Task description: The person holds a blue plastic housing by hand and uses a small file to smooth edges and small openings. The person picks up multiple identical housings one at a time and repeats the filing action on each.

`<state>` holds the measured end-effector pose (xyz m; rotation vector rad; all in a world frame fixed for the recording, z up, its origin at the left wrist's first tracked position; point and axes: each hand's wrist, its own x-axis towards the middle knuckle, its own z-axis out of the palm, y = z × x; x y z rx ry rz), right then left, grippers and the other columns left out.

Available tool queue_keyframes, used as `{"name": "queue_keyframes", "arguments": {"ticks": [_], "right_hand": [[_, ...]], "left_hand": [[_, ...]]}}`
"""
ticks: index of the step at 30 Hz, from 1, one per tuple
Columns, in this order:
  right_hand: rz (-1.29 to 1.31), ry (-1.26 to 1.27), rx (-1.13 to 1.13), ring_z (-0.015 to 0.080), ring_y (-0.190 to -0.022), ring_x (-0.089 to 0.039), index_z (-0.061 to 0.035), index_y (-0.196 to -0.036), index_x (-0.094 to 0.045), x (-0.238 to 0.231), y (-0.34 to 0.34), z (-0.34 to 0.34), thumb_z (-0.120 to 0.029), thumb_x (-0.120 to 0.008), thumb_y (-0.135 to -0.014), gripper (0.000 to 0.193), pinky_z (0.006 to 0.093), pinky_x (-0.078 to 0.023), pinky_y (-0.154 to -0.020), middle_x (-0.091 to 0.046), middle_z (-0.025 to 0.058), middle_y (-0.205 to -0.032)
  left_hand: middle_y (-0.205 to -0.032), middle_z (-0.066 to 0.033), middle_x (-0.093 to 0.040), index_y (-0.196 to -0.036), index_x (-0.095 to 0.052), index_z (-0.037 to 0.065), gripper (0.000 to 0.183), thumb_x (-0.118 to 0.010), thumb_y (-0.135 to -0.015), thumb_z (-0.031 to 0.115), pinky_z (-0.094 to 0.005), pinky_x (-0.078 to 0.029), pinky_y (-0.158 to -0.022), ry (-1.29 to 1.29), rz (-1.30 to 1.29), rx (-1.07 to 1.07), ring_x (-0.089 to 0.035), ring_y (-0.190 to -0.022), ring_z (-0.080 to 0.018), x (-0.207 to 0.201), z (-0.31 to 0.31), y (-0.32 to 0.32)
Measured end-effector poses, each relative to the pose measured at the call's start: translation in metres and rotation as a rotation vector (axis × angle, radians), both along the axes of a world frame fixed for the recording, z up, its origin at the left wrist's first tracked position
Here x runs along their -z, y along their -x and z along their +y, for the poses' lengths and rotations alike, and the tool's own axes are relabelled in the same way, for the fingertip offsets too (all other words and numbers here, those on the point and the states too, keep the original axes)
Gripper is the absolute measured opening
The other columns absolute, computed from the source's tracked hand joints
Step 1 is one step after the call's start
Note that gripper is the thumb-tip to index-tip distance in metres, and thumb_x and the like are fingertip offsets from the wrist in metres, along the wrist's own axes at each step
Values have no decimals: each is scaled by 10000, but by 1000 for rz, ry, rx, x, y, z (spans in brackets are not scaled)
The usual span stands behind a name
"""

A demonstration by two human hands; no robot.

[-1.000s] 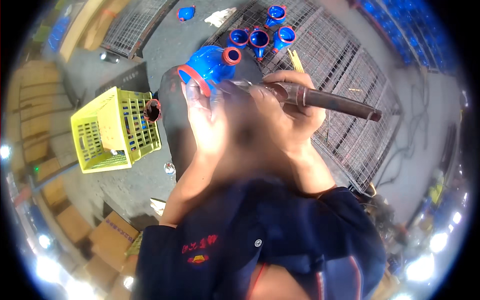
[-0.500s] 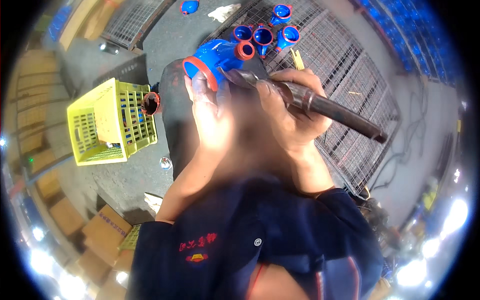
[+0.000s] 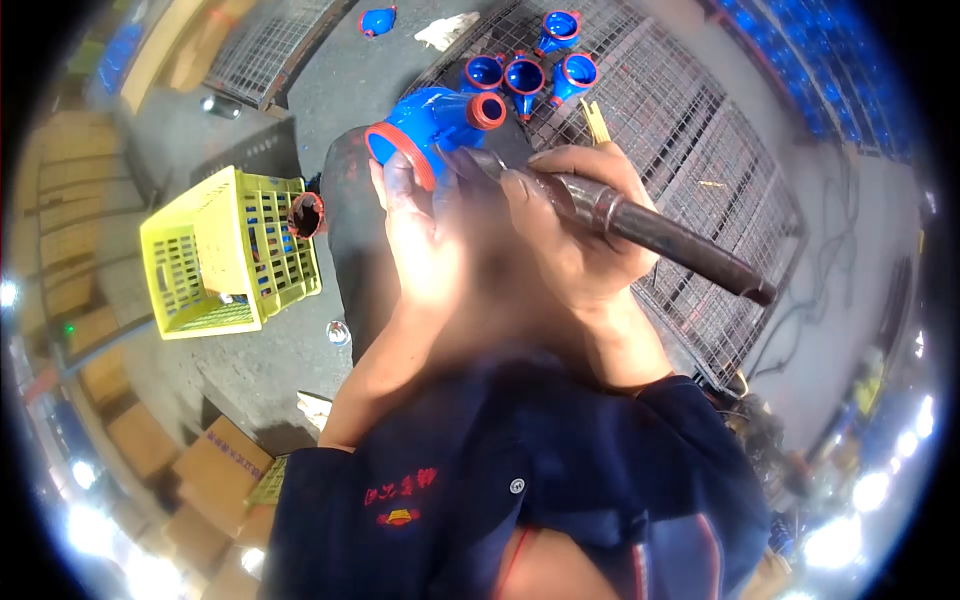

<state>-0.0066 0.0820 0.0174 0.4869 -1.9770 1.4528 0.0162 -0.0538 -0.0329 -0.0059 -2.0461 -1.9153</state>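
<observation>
My left hand is closed round the lower side of a blue pipe fitting with red threaded rims, its fingers at the wide ring. My right hand grips a thick, dark steel drill bit, thumb and forefinger round its fluted part. The plain shank slants down to the right. Its fluted end reaches the side of the fitting near my left fingers; whether the tip goes into an opening there cannot be made out. Several similar smaller-looking blue fittings stand on the wire mesh ahead.
At the left on the grey floor stands a yellow plastic crate, with a dark red-rimmed ring part beside it. A lone blue fitting and a white rag lie far ahead. Cardboard boxes are at lower left; wire mesh spans the right.
The drill bit has shifted slightly, its shank end a little lower. Both hands keep their holds. The view has moved slightly, so the crate appears a bit lower and further right.
</observation>
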Motion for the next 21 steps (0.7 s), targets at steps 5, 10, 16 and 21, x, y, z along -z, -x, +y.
{"name": "queue_keyframes", "arguments": {"ticks": [5, 10, 16, 21], "right_hand": [[32, -20, -18, 203, -573, -605, -66, -942, -662, -1, 5, -1, -136, -851, -734, 290, 316, -492, -512, -639, 58, -735], [30, -60, 10, 198, -568, -601, -69, -894, -670, -6, 2, 2, -152, -857, -729, 262, 311, -492, -507, -650, 55, -727], [96, -56, 48, 208, -581, -614, -77, -910, -668, -8, -4, 4, -163, -850, -743, 262, 327, -502, -515, -643, 60, -746], [-71, -14, -4, 198, -580, -612, -80, -848, -674, -11, 0, -3, -171, -852, -740, 227, 320, -495, -507, -638, 51, -720]], "left_hand": [[-1237, -115, -599, -1347, -435, -22, 388, -503, -966, -49, -325, -448, -1006, -55, -28, -7, -585, -1110, -165, -3, 0, 1], [-1239, -114, -599, -1356, -430, -21, 395, -506, -969, -39, -323, -440, -1016, -48, -35, -18, -583, -1113, -163, -3, 2, 1], [-1219, -110, -605, -1347, -437, -27, 407, -529, -951, -43, -319, -444, -1011, -96, -67, -9, -582, -1105, -157, -7, 3, -2], [-1215, -101, -607, -1348, -440, -26, 406, -527, -952, -33, -309, -450, -995, -271, -94, -26, -587, -1088, -146, -14, 5, 1]]}}
